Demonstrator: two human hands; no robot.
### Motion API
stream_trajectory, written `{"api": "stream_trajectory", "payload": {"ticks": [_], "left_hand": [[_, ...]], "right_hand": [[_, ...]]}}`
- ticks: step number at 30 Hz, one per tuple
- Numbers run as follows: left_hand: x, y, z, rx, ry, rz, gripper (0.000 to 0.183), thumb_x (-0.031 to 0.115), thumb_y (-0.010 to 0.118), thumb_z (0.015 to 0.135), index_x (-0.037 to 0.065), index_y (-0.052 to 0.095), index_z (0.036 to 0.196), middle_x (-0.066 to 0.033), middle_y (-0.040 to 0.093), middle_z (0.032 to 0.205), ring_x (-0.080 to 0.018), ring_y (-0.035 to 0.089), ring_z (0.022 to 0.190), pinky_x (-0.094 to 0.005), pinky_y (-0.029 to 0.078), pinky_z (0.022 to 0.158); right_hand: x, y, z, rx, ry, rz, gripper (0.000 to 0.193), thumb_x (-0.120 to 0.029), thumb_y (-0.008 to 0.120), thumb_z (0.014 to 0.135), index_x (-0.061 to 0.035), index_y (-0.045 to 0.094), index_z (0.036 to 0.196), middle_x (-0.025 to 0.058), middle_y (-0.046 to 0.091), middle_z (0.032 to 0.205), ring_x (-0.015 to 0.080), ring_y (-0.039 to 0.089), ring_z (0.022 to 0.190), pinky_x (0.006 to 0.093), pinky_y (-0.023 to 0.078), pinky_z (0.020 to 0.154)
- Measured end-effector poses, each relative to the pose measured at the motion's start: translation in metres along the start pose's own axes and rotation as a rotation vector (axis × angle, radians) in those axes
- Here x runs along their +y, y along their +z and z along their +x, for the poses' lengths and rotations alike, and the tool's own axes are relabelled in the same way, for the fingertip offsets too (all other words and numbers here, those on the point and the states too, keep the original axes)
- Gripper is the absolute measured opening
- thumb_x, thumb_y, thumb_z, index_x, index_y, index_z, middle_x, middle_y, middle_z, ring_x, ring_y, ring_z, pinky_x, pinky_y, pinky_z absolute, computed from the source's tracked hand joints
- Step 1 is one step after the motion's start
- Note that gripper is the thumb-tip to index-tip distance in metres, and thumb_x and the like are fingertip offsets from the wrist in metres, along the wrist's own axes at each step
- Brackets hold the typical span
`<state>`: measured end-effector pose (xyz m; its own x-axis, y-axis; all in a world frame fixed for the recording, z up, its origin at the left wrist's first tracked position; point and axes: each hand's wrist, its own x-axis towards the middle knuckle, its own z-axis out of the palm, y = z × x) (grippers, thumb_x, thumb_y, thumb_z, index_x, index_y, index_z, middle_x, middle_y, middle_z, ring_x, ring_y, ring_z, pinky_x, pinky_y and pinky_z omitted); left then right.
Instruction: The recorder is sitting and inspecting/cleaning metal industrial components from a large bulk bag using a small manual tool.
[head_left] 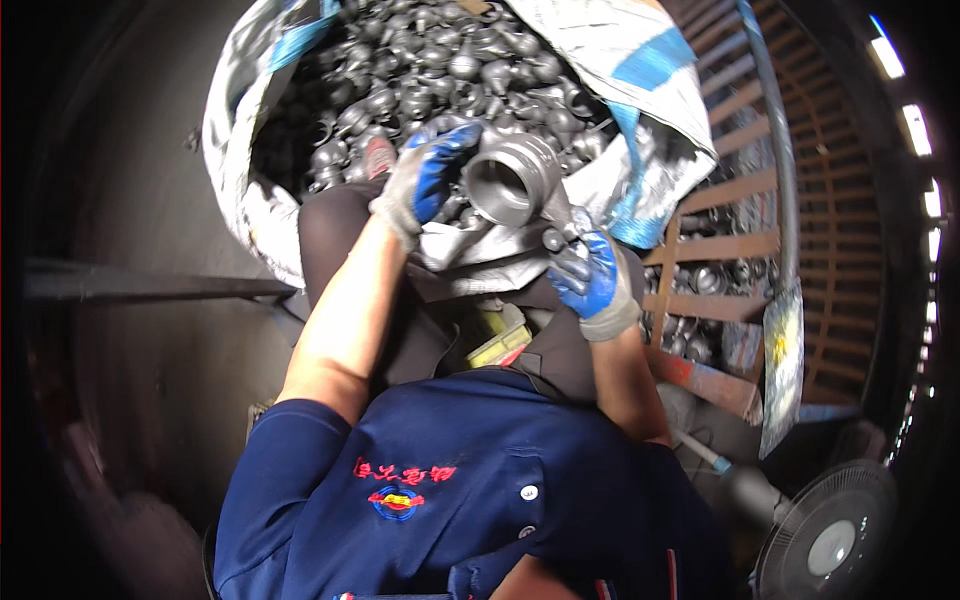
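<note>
Currently, left hand (432,172): is being held half-curled beside grey fitting (540,158), grip unclear
Right hand (592,270): fitting's lower end is being gripped, fingers bent

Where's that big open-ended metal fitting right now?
The metal fitting is at upper centre in the head view, between the left hand and the right hand, with the white sack beyond it.
</note>
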<state>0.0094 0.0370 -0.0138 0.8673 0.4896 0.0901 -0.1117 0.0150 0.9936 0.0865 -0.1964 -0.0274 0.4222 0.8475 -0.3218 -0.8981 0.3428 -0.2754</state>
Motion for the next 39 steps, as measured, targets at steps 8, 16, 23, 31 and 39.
{"api": "stream_trajectory", "payload": {"ticks": [8,16,23,31,39], "left_hand": [[-0.017,0.034,-0.008,-0.209,-0.181,-0.887,0.055,0.028,0.066,0.078,0.004,0.044,0.123,-0.0108,0.050,0.123,-0.0212,0.050,0.111,-0.0341,0.041,0.097],[-0.009,0.046,-0.002,-0.284,-0.542,-1.373,0.050,0.041,0.037,0.093,0.002,0.045,0.123,-0.0162,0.053,0.118,-0.0282,0.054,0.107,-0.0428,0.043,0.095],[-0.010,0.057,0.000,-0.407,-0.534,-1.500,0.053,0.046,0.035,0.091,0.005,0.044,0.123,-0.0160,0.054,0.115,-0.0291,0.055,0.104,-0.0467,0.044,0.093],[0.024,0.076,0.035,-0.310,-0.521,-1.233,0.056,0.046,0.036,0.090,0.001,0.043,0.123,-0.0183,0.054,0.116,-0.0302,0.057,0.101,-0.0434,0.049,0.086],[0.130,0.249,0.123,-0.699,-0.187,-0.808,0.045,0.036,0.036,0.094,-0.001,0.045,0.118,-0.0145,0.057,0.110,-0.0236,0.059,0.097,-0.0345,0.050,0.087]], "right_hand": [[0.009,0.029,-0.010,0.129,0.261,-0.001,0.043,-0.045,0.038,0.091,-0.0031,0.046,0.093,-0.0015,0.033,0.043,0.0118,0.028,0.032,0.0257,0.022,0.031],[0.009,0.062,-0.020,0.154,0.068,-0.221,0.057,-0.043,0.032,0.094,0.0081,0.054,0.106,0.0068,0.056,0.059,0.0069,0.030,0.031,0.0205,0.025,0.029],[0.004,0.039,-0.020,0.127,-0.014,-0.446,0.040,-0.040,0.033,0.095,-0.0044,0.051,0.094,0.0126,0.056,0.067,0.0068,0.033,0.035,0.0182,0.027,0.031],[-0.001,-0.015,-0.051,0.213,-0.179,-0.633,0.035,-0.031,0.050,0.091,-0.0020,0.058,0.107,0.0066,0.062,0.070,0.0007,0.037,0.038,0.0154,0.026,0.033],[0.019,-0.083,-0.052,0.326,-0.143,-0.621,0.022,-0.019,0.055,0.087,-0.0048,0.058,0.104,0.0041,0.061,0.065,0.0047,0.037,0.036,0.0209,0.028,0.032]]}}
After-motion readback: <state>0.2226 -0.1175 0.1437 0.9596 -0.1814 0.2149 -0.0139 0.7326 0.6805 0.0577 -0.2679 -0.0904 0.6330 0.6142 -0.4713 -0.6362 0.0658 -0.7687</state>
